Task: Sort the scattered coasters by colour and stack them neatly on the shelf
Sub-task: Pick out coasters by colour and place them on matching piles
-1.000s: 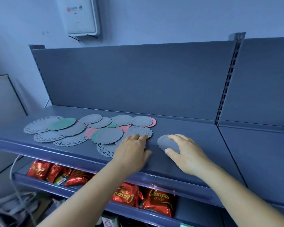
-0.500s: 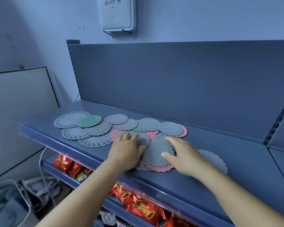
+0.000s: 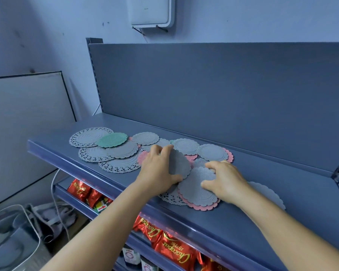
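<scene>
Several round scalloped coasters lie overlapping on the blue shelf [image 3: 233,218]: most are grey, one is green [image 3: 112,140], a few pink ones peek out underneath. My left hand [image 3: 158,172] grips a grey coaster [image 3: 179,164] and tilts it up off the pile. My right hand [image 3: 224,181] rests with curled fingers on another grey coaster [image 3: 196,187] that lies on a pink coaster [image 3: 204,207]. One more grey coaster [image 3: 268,194] lies alone to the right, partly hidden by my right forearm.
The shelf's back panel [image 3: 204,90] rises right behind the coasters. Red snack packets [image 3: 174,249] fill the shelf below. A white box [image 3: 152,11] hangs on the wall above. A bin and cables sit on the floor at lower left.
My left hand has curled round a grey coaster and lifted its edge. My right hand has stayed on the grey coaster beside it. The view has shifted left and closer.
</scene>
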